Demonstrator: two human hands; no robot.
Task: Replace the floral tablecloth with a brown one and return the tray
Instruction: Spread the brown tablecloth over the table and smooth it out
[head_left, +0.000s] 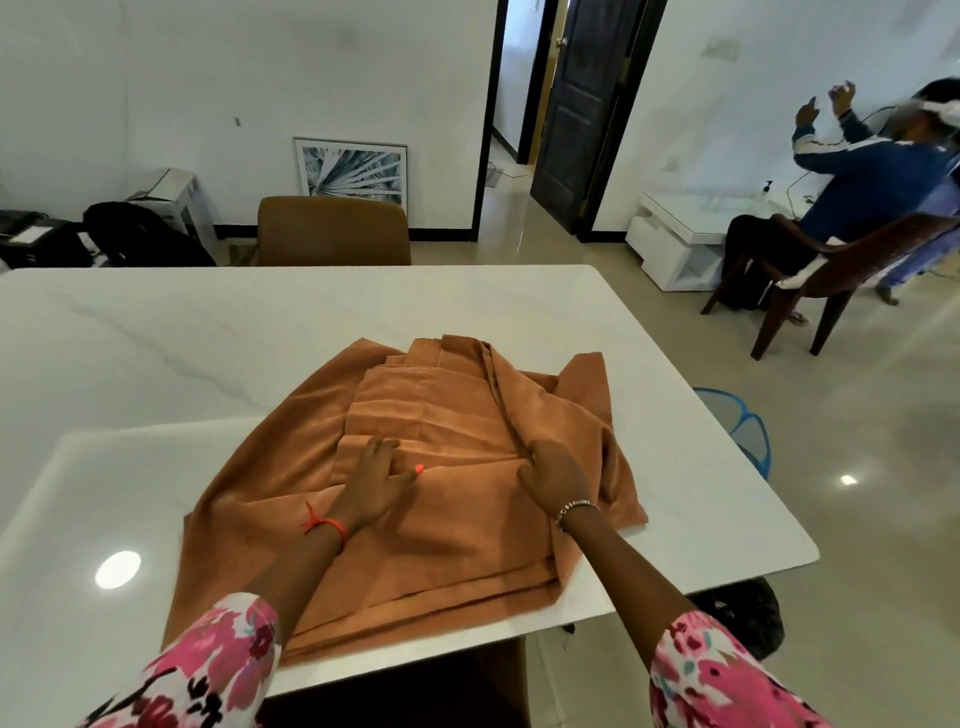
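- Brown, soft-looking tablecloth (441, 467) lies folded in rumpled layers on the glossy white marble counter (156, 338).
- Left hand (376, 480) presses flat, fingers spread.
- Right hand (553, 475) pinches a ridge of fabric.

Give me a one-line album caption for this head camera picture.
Both hands, left hand and right hand, rest on a partly folded brown tablecloth lying on the bare white table.

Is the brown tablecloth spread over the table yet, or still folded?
Still mostly folded. The brown tablecloth lies in stacked layers near the table edge, most of the white top bare; both hands rest on it.
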